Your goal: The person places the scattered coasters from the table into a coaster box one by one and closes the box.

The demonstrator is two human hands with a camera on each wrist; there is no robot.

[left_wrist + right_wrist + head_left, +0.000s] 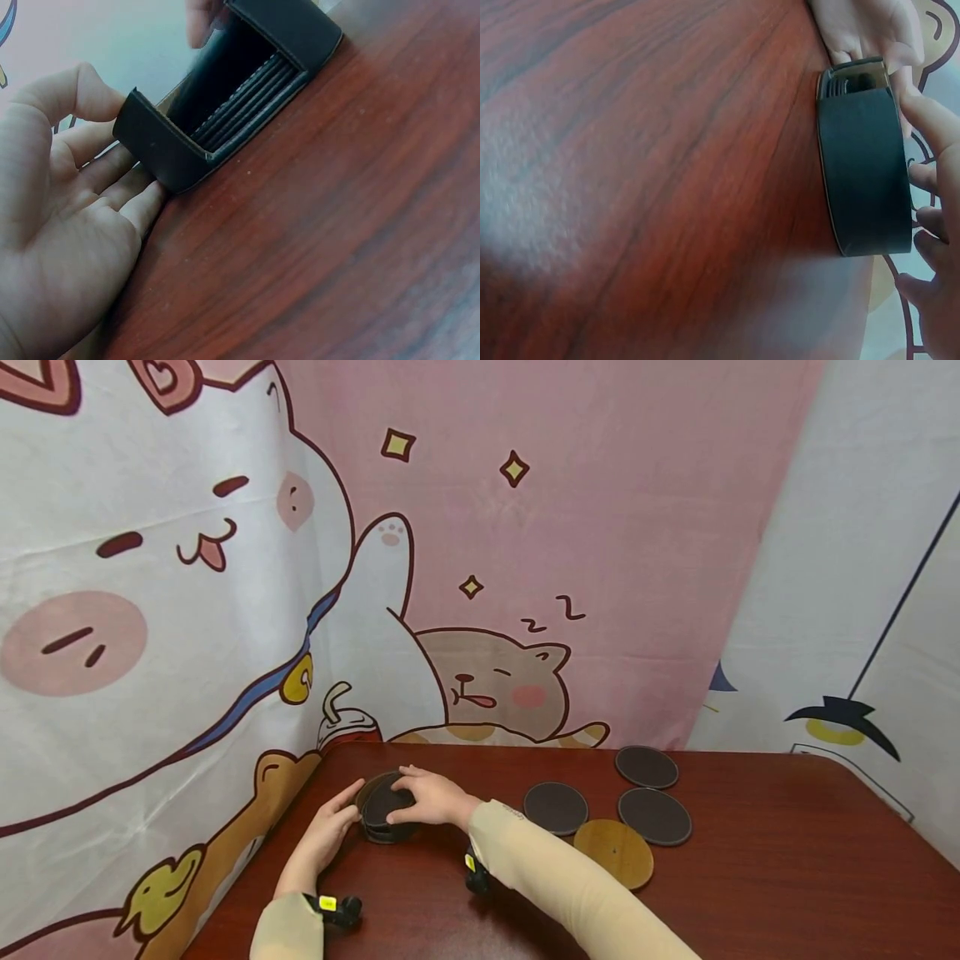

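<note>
A round black coaster holder stands on the table towards the left, between both hands. Its open front, in the left wrist view, reveals several stacked coasters inside. My left hand grips the holder's left side, thumb at the rim and fingers along the wall. From the right, my right hand holds a dark coaster at the top of the holder, thumb in front and fingers behind. That coaster looks tilted within the rim; its lower edge is hidden. The right wrist view shows the holder's outer wall beside the right fingers.
To the right lie loose dark coasters: a near one, a right one and a far one. A tan disc lies in front of them, close to the right sleeve. A cartoon-printed cloth hangs behind the table.
</note>
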